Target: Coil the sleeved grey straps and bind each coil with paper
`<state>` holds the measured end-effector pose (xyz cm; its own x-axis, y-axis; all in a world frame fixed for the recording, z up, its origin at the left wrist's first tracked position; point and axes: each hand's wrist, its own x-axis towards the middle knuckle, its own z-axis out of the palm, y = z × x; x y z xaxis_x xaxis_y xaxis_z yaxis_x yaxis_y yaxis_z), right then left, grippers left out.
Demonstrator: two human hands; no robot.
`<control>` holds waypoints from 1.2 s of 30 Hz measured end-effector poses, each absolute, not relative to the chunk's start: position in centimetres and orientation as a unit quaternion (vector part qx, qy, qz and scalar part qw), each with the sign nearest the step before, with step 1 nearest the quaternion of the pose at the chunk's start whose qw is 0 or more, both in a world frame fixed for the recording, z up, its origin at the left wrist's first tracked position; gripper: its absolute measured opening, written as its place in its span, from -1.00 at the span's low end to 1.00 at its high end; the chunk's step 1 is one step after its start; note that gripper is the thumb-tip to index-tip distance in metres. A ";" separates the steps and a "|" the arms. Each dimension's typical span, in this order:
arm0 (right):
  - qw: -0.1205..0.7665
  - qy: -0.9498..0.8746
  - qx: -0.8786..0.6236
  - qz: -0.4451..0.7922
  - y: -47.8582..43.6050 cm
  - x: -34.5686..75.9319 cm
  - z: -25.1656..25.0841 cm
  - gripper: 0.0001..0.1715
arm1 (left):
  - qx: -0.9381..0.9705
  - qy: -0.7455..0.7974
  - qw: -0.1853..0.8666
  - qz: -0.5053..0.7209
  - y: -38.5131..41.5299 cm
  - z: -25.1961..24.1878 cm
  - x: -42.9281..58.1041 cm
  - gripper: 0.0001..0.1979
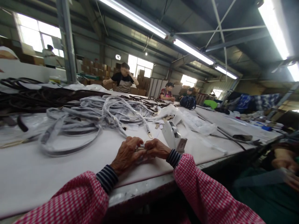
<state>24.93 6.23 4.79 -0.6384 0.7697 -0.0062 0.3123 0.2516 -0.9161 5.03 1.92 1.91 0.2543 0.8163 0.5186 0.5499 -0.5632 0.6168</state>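
Observation:
My left hand (128, 154) and my right hand (157, 148) meet over the white tabletop near its front edge. Both have bent fingers closed around a small item with a metallic glint and some clear wrap; the fingers cover most of it. Just beyond my right hand stands a white tape dispenser (170, 133). Behind my hands lies a pile of grey straps in clear plastic (114, 112), and one strap ends in a gold-coloured clasp (150, 135) close to the dispenser.
Dark brown straps (42, 96) are heaped at the back left. Crumpled clear plastic (193, 121) lies right of the dispenser. A person in an apron (123, 84) is across the table; another person's hands (286, 165) show at the right edge.

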 end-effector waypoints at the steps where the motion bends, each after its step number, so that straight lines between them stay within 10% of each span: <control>1: 0.242 -0.756 -0.358 0.491 6.0 25.0 4.7 -0.70 | 0.801 0.438 0.136 0.384 2.0 1.9 4.7 -0.82; 10: 0.256 -0.762 -0.376 0.461 4.3 25.9 4.9 -0.76 | 0.875 0.373 0.093 0.293 0.2 2.4 5.5 -0.88; 20: -0.004 -0.854 -0.357 0.377 5.6 24.7 9.4 -0.84 | 0.876 0.378 0.123 0.271 1.0 2.4 5.1 -0.95; 29: -0.009 -0.952 -0.287 -0.107 2.1 24.3 8.4 -0.86 | 0.880 0.344 0.134 0.298 1.3 1.2 5.3 -0.80; 36: 0.065 -0.922 -0.317 -0.213 -0.7 24.6 5.0 -0.92 | 0.885 0.314 0.131 0.318 2.9 -0.5 5.2 -0.71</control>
